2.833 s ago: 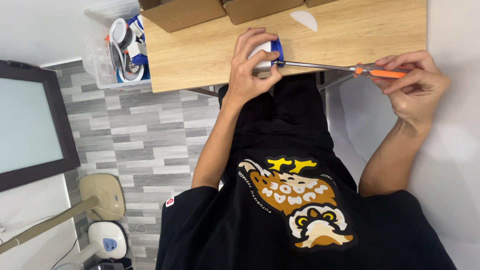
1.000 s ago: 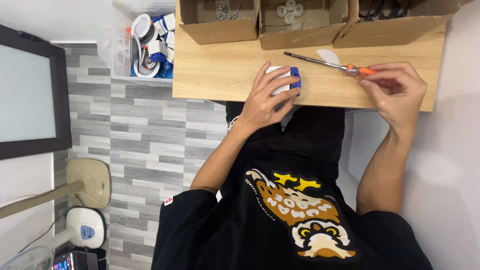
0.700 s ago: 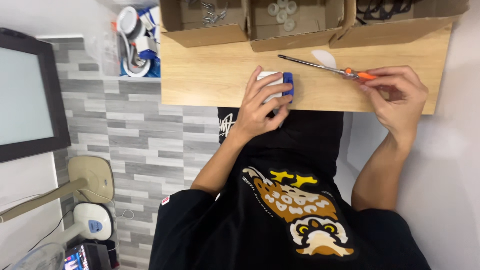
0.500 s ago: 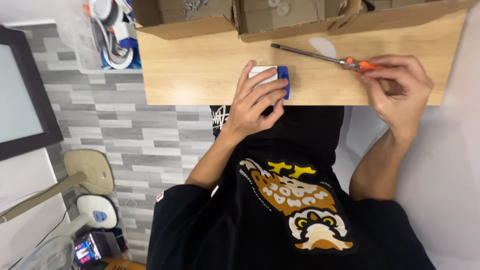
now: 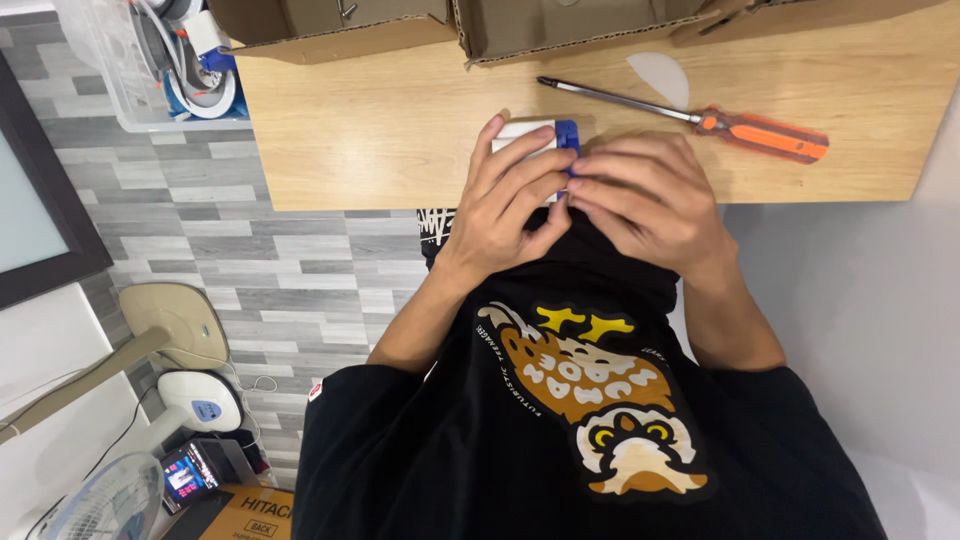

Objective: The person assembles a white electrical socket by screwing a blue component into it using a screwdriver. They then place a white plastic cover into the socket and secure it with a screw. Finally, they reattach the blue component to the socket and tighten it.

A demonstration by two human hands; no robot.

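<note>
Bright, even indoor light, soft shadows under the hands, sharp focus, slight wide-angle edge stretch.

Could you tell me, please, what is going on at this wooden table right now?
A person in a black printed T-shirt has both hands on a small white-and-blue plastic block at the near edge of the light wooden table. The left hand wraps over it, and the right hand meets it at the blue end. An orange-handled screwdriver lies loose on the table beyond the hands, in front of open cardboard boxes.
</note>
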